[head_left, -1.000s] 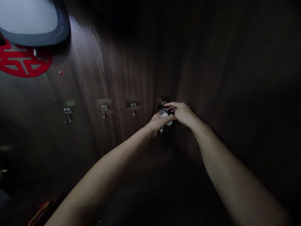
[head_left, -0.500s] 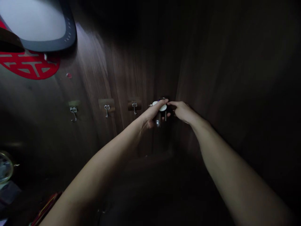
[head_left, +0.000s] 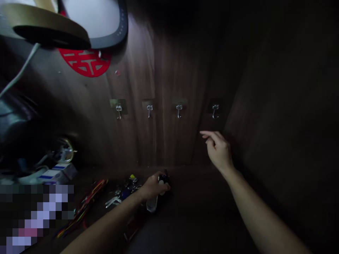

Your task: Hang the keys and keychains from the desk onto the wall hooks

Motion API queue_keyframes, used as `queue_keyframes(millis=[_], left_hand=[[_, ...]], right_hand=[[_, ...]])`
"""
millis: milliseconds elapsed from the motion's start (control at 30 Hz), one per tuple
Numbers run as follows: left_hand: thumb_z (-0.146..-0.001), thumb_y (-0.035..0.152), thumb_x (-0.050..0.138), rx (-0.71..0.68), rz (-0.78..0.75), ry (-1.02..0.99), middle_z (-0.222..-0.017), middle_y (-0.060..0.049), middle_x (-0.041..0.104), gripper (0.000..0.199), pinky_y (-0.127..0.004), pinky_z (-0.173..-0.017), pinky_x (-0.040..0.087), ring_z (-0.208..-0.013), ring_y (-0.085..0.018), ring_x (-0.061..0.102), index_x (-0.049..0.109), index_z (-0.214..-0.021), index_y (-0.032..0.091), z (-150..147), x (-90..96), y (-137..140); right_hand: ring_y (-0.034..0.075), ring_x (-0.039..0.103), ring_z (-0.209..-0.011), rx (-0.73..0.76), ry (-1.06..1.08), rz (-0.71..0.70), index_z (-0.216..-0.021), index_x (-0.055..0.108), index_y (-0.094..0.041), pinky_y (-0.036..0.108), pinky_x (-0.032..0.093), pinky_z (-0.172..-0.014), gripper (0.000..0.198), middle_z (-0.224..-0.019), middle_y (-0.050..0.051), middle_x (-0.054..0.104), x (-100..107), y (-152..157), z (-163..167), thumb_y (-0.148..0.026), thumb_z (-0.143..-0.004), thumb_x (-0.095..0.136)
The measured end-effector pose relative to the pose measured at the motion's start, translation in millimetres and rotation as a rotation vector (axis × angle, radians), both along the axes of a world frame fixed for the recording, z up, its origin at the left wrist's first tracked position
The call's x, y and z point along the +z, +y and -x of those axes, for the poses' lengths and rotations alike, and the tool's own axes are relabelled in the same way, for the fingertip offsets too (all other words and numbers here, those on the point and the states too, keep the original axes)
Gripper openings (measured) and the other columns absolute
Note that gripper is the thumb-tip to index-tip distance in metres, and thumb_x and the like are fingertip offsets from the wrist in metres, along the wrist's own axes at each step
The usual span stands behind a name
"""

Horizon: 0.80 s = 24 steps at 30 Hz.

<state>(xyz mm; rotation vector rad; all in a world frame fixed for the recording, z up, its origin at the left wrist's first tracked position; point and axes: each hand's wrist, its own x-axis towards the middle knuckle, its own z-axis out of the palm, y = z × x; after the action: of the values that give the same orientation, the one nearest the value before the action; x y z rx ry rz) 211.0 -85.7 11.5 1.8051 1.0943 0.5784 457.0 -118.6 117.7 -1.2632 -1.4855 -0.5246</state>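
Observation:
My left hand [head_left: 152, 187] is closed around a bunch of keys [head_left: 163, 179] with dark parts and a pale round tag, low over the dark surface. A clear, rounded piece [head_left: 152, 204] shows just below that hand; whether it belongs to the bunch I cannot tell. Beside the wrist lie more keys [head_left: 113, 201] with a blue and a yellow piece among them. My right hand [head_left: 219, 150] is raised in front of the wooden panel, index finger stretched out and the others loosely bent, holding nothing. Above it is the rightmost metal hook [head_left: 215, 110], with nothing hanging from it.
Several more hooks, such as one at far left [head_left: 119, 110], line the panel. A red paper cut-out [head_left: 88, 65] sits under a grey-framed mirror-like panel [head_left: 97, 21]. Coloured cords [head_left: 87, 201], small boxes [head_left: 59, 173] and a round lamp-like object [head_left: 50, 26] are at left.
My left hand has come down and left from the rightmost hook with the keys, leaving the hook bare. My right hand has drawn back below the hook. The view has shifted left and down.

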Motion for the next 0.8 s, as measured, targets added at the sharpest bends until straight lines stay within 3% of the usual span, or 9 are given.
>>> queue_keyframes(millis=[167,300,400,567,800], left_hand=[[-0.064,0.016,0.061,0.082,-0.29,0.099,-0.105,-0.007,0.06,0.041,-0.03,-0.089,0.041,-0.1,-0.02,0.055,0.057,-0.105,0.016,44,-6.8,-3],[-0.071,0.02,0.057,0.073,-0.338,0.084,-0.109,-0.005,0.062,0.041,-0.029,-0.09,0.042,-0.104,-0.02,0.056,0.054,-0.112,0.019,85,-3.6,-9],[-0.075,0.017,0.052,0.034,-0.355,0.136,-0.108,-0.003,0.064,0.033,-0.029,-0.089,0.043,-0.103,-0.02,0.058,0.058,-0.108,0.023,118,-1.1,-15],[-0.078,0.013,0.051,-0.111,-0.474,0.128,-0.115,-0.002,0.061,0.029,-0.028,-0.095,0.041,-0.109,-0.017,0.055,0.061,-0.103,0.024,164,0.4,-26],[-0.084,0.018,0.046,0.172,-0.704,0.093,-0.108,-0.005,0.062,0.022,-0.036,-0.092,0.044,-0.104,-0.02,0.056,0.061,-0.098,0.024,222,-11.0,-20]], right_hand=[[0.017,0.059,-0.085,0.239,0.0,0.306,-0.101,0.061,-0.022,0.03,0.047,-0.077,0.035,-0.088,0.004,0.061,-65,-3,51,-0.008,-0.081,0.036],[0.017,0.059,-0.093,0.364,-0.02,0.557,-0.104,0.06,-0.025,0.03,0.047,-0.083,0.034,-0.098,0.003,0.062,-104,-10,88,-0.011,-0.083,0.037],[0.017,0.057,-0.099,0.406,-0.058,0.695,-0.108,0.059,-0.028,0.034,0.045,-0.089,0.034,-0.104,0.002,0.062,-120,-17,116,-0.014,-0.084,0.039],[0.019,0.053,-0.105,0.412,-0.087,0.72,-0.107,0.062,-0.03,0.038,0.044,-0.092,0.028,-0.11,0.004,0.059,-129,-24,154,-0.023,-0.086,0.045],[0.021,0.053,-0.108,0.422,-0.015,0.584,-0.095,0.066,-0.026,0.039,0.044,-0.092,0.024,-0.112,0.006,0.057,-143,-26,185,-0.024,-0.087,0.043]])
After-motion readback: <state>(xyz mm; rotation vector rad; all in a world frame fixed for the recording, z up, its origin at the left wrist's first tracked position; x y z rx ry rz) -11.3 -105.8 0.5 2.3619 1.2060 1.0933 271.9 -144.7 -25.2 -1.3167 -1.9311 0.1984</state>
